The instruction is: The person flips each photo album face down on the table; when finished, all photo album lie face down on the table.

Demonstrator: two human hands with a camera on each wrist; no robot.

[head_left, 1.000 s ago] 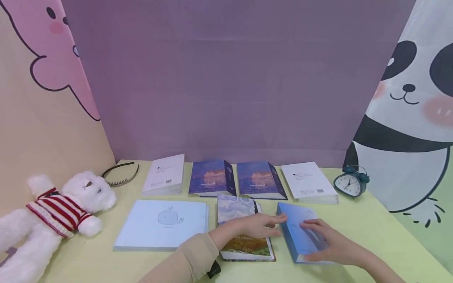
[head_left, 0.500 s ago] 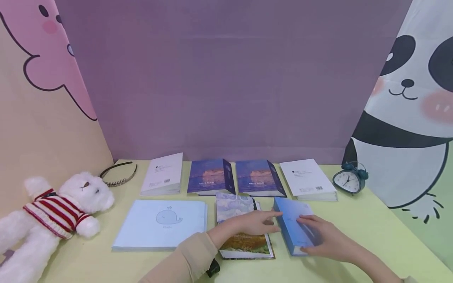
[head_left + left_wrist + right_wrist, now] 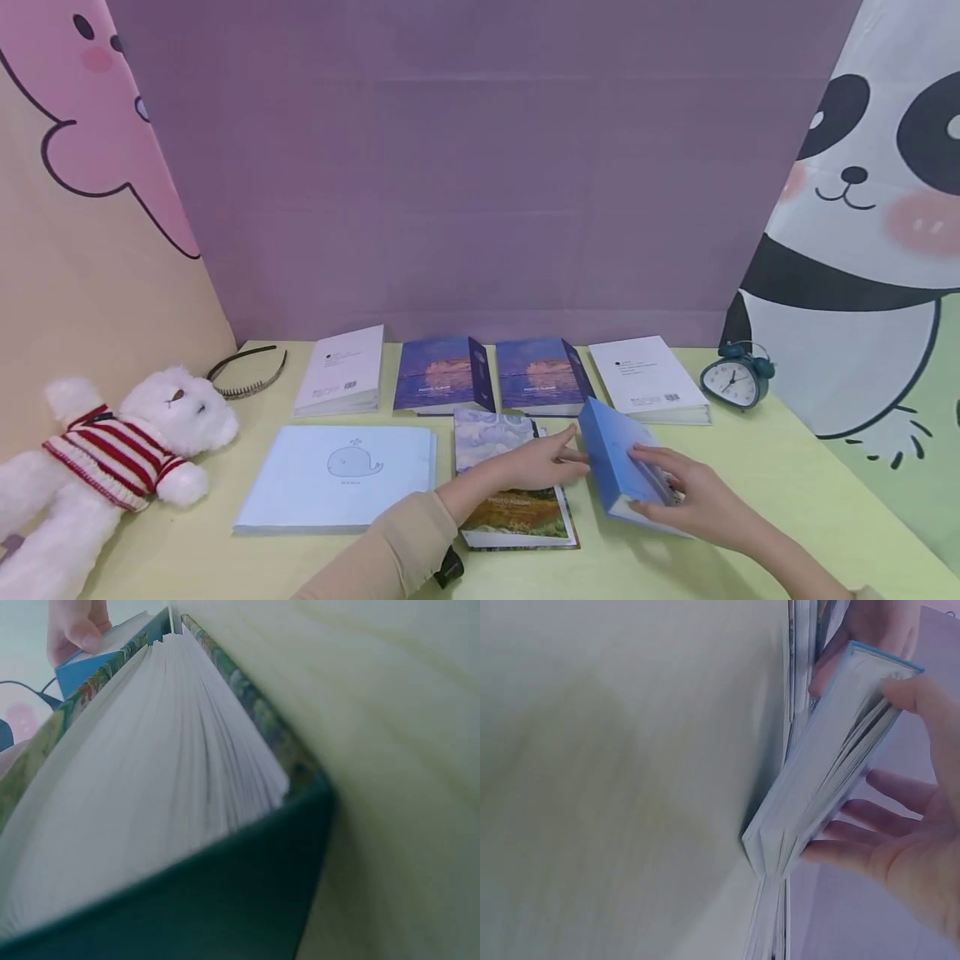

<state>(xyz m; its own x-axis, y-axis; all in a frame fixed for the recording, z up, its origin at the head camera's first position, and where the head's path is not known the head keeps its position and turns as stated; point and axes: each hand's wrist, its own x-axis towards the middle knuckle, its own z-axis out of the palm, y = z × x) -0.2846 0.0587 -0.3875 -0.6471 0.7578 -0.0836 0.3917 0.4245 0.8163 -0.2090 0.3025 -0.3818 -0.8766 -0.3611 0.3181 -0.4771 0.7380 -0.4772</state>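
Observation:
A blue album [image 3: 617,458] is tilted at the right of the table, its spine side facing left. My right hand [image 3: 697,498] holds it, the thumb at the page edge and the fingers on the cover, as the right wrist view shows with the album's white pages [image 3: 810,772]. My left hand [image 3: 536,463] reaches over a landscape-covered photo album [image 3: 517,521], fingers extended beside the blue album's spine; whether they touch it is unclear. In the left wrist view, the landscape album's page block [image 3: 165,750] fills the foreground and hides the left hand.
Along the back lie two white albums [image 3: 341,367] [image 3: 645,371] and two purple-blue photo albums [image 3: 435,371] [image 3: 536,367]. A pale blue whale album [image 3: 337,483] lies left of centre. A teddy bear [image 3: 127,442], a headband [image 3: 251,375] and an alarm clock [image 3: 735,379] stand around the sides.
The blue album has shifted slightly away and left, and now tilts with its cover angled. My right hand has moved with it. The left hand stays beside its spine.

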